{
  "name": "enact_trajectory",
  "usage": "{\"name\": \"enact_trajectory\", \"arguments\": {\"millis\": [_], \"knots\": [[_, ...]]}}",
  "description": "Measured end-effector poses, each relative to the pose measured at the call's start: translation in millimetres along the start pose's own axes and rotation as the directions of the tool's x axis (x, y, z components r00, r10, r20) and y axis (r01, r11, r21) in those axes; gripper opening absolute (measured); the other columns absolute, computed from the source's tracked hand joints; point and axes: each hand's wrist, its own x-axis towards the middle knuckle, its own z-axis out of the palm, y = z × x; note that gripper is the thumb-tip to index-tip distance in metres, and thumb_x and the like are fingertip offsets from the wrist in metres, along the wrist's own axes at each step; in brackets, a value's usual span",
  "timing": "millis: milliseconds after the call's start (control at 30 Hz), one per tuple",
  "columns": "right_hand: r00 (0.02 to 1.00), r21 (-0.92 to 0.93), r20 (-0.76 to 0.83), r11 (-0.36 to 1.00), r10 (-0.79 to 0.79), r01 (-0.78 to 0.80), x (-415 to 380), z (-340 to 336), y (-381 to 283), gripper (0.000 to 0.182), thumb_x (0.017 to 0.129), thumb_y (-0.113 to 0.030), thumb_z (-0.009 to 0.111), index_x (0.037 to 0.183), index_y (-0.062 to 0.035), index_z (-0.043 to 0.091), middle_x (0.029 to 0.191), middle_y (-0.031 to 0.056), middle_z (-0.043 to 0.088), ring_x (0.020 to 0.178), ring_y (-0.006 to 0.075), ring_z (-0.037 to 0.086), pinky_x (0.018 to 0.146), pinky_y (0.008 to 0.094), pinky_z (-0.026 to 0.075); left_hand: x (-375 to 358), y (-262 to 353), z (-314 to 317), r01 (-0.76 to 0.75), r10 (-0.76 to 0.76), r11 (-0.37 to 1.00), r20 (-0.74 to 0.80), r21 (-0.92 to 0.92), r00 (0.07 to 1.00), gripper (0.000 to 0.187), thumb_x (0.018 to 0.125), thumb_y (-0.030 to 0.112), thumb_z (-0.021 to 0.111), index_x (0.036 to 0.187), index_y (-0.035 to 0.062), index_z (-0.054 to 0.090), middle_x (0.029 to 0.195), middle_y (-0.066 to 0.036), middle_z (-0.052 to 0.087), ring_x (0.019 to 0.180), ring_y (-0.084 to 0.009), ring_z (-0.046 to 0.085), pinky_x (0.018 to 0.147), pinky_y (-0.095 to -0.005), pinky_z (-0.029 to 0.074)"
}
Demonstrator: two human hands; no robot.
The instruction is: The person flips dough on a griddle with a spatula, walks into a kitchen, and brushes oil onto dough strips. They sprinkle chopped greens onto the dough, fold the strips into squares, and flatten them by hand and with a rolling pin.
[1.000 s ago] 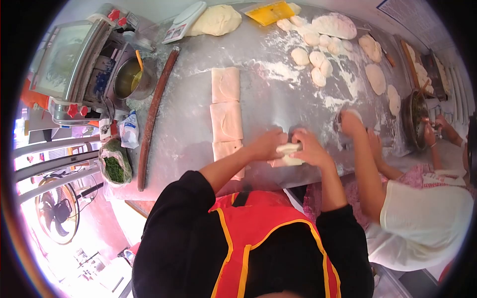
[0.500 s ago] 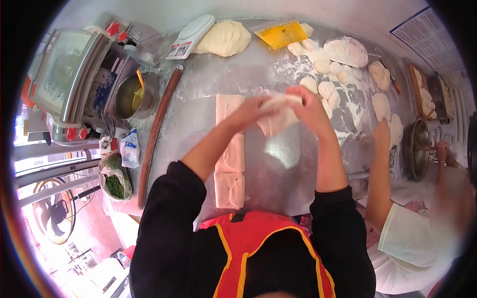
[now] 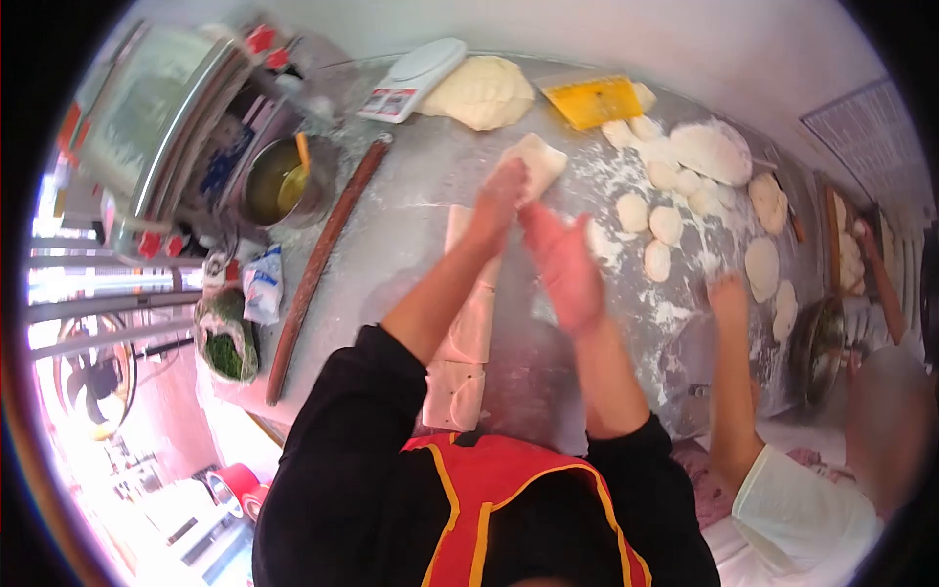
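Note:
My left hand (image 3: 499,207), blurred, reaches forward, its fingertips overlapping the lower left edge of a pale dough piece (image 3: 544,168). Whether these fingers grip it I cannot tell. Just nearer to me and to the right, my right hand (image 3: 567,269) is open, fingers stretched out and palm showing, with nothing in it. Partly under my left forearm, a column of flat, folded dough pieces (image 3: 456,391) runs along the metal table (image 3: 386,245).
A long wooden rolling pin (image 3: 313,274) lies left, beside a metal pot (image 3: 264,201). A scale (image 3: 416,78), a big dough lump (image 3: 482,93) and a yellow bag (image 3: 594,101) stand behind. Dough rounds (image 3: 665,225) lie right, near a co-worker's arm (image 3: 734,362).
The dough piece has moved from between both hands to the far side of them. My right hand has come off it, nearer to me, and opened. The whole view has shifted slightly.

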Motion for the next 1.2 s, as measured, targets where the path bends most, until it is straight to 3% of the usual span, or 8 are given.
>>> {"name": "enact_trajectory", "arguments": {"millis": [200,433,467,633,867,1033,1133,1200], "knots": [[0.977,-0.284,-0.207,0.953,0.045,-0.104,16.2,49.1,42.8,0.079,0.098,-0.058,0.026,0.148,0.0012,0.015,0.156,0.0125,0.014,0.143,0.0235,0.015,0.115,0.0333,0.015,-78.5,20.0,0.0,0.093,-0.094,0.995,-0.02,-0.025,0.995,0.071,0.096,0.049,0.04,0.151,0.0113,0.016,0.154,-0.009,0.024,0.136,-0.0222,0.029,0.108,-0.033,0.028],[0.999,-0.375,-0.01,0.926,0.048,-0.049,-13.5,109.1,69.3,0.081,0.096,-0.059,0.033,0.15,-0.0023,0.009,0.158,0.0126,0.004,0.146,0.0238,0.004,0.117,0.0339,0.007,-24.9,16.0,-80.3,0.216,-0.198,0.967,-0.132,0.132,0.971,0.07,0.091,0.05,0.048,0.144,0.0061,0.033,0.146,-0.015,0.037,0.132,-0.0241,0.038,0.102,-0.0345,0.036],[0.999,-0.284,-0.039,0.959,0.012,-0.023,-10.6,103.9,86.1,0.069,0.1,-0.051,0.033,0.147,-0.0008,0.025,0.151,0.013,0.027,0.139,0.0222,0.027,0.113,0.0339,0.021,-21.1,16.1,-90.3,0.235,-0.208,0.959,-0.172,0.157,0.963,0.069,0.09,0.048,0.052,0.141,0.0041,0.038,0.143,-0.015,0.04,0.13,-0.024,0.041,0.1,-0.0348,0.039],[0.923,-0.419,-0.374,0.905,-0.092,-0.079,-1.6,20.4,83.8,0.046,0.089,-0.021,0.059,0.13,-0.0019,0.047,0.118,0.0088,0.056,0.103,0.0178,0.054,0.084,0.0299,0.046,-22.1,-19.1,-139.8,0.036,0.147,0.822,-0.272,0.568,0.951,0.058,0.082,0.037,0.07,0.122,-0.0025,0.055,0.124,-0.015,0.056,0.112,-0.022,0.054,0.087,-0.0344,0.046],[0.793,-0.232,-0.598,0.921,0.118,-0.312,48.4,-37.4,118.7,0.042,0.084,-0.007,0.06,0.124,0.0024,0.051,0.107,0.013,0.06,0.094,0.0204,0.061,0.076,0.0328,0.05,-37.8,-40.5,-114.2,0.311,-0.278,0.767,-0.145,0.561,0.949,0.049,0.071,0.039,0.077,0.096,-0.0019,0.067,0.086,-0.016,0.069,0.08,-0.0276,0.067,0.072,-0.0376,0.051],[0.806,-0.025,-0.495,0.922,0.324,-0.386,45.2,-8.0,91.8,0.042,0.086,-0.004,0.058,0.128,0.0005,0.051,0.111,0.0114,0.061,0.099,0.0197,0.06,0.089,0.032,0.046,-39.5,-46.1,-103.1,-0.032,0.087,0.778,-0.058,0.627,0.994,0.051,0.074,0.037,0.074,0.106,-0.0012,0.065,0.095,-0.018,0.069,0.087,-0.0292,0.067,0.075,-0.0369,0.051],[0.922,-0.005,-0.38,0.997,0.071,-0.079,63.1,2.0,89.0,0.044,0.087,-0.004,0.056,0.13,0.0013,0.049,0.115,0.0106,0.06,0.104,0.0189,0.059,0.093,0.031,0.045,-19.9,-18.3,-113.9,-0.109,0.173,0.786,-0.048,0.609,0.984,0.052,0.078,0.034,0.072,0.114,-0.0014,0.062,0.102,-0.02,0.068,0.094,-0.0297,0.066,0.08,-0.0362,0.051],[0.935,-0.267,-0.339,0.964,-0.104,0.01,78.4,-0.3,75.3,0.048,0.086,-0.007,0.058,0.133,0.0005,0.047,0.119,0.01,0.059,0.103,0.0171,0.057,0.085,0.0294,0.046,23.0,-17.0,-135.3,-0.204,0.239,0.944,-0.11,0.26,0.965,0.049,0.079,0.033,0.071,0.112,-0.0012,0.061,0.1,-0.02,0.067,0.092,-0.0298,0.065,0.078,-0.0377,0.05]]}}
